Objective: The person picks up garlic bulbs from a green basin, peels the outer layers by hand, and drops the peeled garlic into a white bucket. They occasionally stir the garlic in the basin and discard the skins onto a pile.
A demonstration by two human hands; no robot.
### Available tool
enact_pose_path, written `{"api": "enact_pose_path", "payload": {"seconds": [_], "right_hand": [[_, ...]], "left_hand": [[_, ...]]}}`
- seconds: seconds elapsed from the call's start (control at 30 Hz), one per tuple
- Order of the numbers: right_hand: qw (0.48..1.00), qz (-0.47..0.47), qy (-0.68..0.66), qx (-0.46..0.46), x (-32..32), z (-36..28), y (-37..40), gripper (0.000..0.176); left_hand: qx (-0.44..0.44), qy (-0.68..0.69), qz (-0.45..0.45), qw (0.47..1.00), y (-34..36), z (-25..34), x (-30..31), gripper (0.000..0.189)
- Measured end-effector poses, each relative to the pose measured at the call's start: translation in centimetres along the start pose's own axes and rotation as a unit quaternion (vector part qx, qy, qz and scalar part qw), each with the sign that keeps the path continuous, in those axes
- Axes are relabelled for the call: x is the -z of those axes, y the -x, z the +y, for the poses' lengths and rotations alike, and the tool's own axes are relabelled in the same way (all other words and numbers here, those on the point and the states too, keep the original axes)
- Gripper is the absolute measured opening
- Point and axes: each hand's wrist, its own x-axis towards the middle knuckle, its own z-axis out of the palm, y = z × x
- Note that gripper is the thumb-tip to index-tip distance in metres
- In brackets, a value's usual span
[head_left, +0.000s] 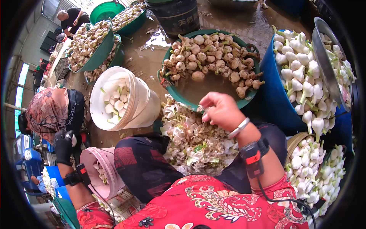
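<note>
My right hand (pixel 222 111), bare with a bangle at the wrist, is above the near rim of a green basin (pixel 162 72). Its fingers are curled together, with a small pale scrap at the tips that I cannot make out clearly. Unpeeled garlic bulbs (pixel 198 57) fill the far part of that basin. Below the hand lies a heap of garlic peelings (pixel 194 137). Far to the left, my left hand (pixel 63 147) wears a black glove. Its fingers are closed around something pale, mostly hidden, near another person's covered head.
A white bucket (pixel 146 103) holds peeled garlic; a pink bucket (pixel 108 168) stands nearer. Peeled bulbs heap a blue tub (pixel 278 91) at right, with a metal basin (pixel 331 49) beside it. Co-workers (pixel 47 110) (pixel 70 19) sit at left. A black bucket (pixel 175 19) stands behind.
</note>
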Motion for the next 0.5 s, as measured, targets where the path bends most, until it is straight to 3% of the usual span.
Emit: {"api": "enact_pose_path", "payload": {"seconds": [0.03, 0.1, 0.13, 0.17, 0.2, 0.23, 0.27, 0.3, 0.37, 0.43, 0.5], "right_hand": [[0.992, 0.003, -0.117, -0.041, 1.0, -1.8, 0.5, 0.029], [0.991, 0.012, -0.13, -0.036, 1.3, -2.2, 0.3, 0.029], [0.99, 0.037, -0.138, -0.006, 1.3, -1.9, 0.0, 0.029], [0.987, 0.063, -0.146, 0.023, 1.3, -1.5, -0.3, 0.029], [0.99, 0.091, -0.079, 0.068, 1.3, -0.6, -0.6, 0.026], [0.99, 0.094, -0.078, 0.068, 1.4, -0.3, -0.8, 0.026], [0.987, 0.132, -0.017, 0.09, 1.4, 0.0, -0.9, 0.025], [0.978, 0.169, 0.045, 0.111, 1.5, 0.3, -1.1, 0.024], [0.979, 0.19, 0.025, 0.076, 1.7, -0.8, -0.9, 0.022], [0.987, 0.154, -0.051, 0.017, 2.2, -2.0, -0.8, 0.023], [0.983, 0.167, -0.067, 0.027, 2.4, -2.4, -0.7, 0.019]], "left_hand": [[-0.002, -0.001, -0.001, 1.0, -0.4, 1.5, 0.8, 0.016], [0.078, 0.149, 0.004, 0.986, -1.9, 6.3, 1.9, 0.015], [0.023, 0.194, 0.039, 0.98, -3.8, 10.0, 2.1, 0.015], [0.024, 0.32, 0.006, 0.947, -6.0, 13.3, 1.9, 0.014], [-0.057, 0.336, 0.04, 0.939, -8.2, 17.4, 0.6, 0.013], [-0.068, 0.36, -0.037, 0.93, -10.3, 21.4, 0.0, 0.015], [-0.215, 0.348, -0.017, 0.912, -12.6, 24.3, -3.0, 0.017], [-0.26, 0.347, -0.042, 0.9, -14.3, 27.9, -5.0, 0.019], [-0.303, 0.267, -0.099, 0.909, -17.2, 34.0, -11.2, 0.027], [-0.392, 0.082, -0.207, 0.893, -20.1, 39.6, -14.9, 0.031], [-0.403, 0.0, -0.22, 0.888, -22.5, 43.2, -20.3, 0.032]]}}
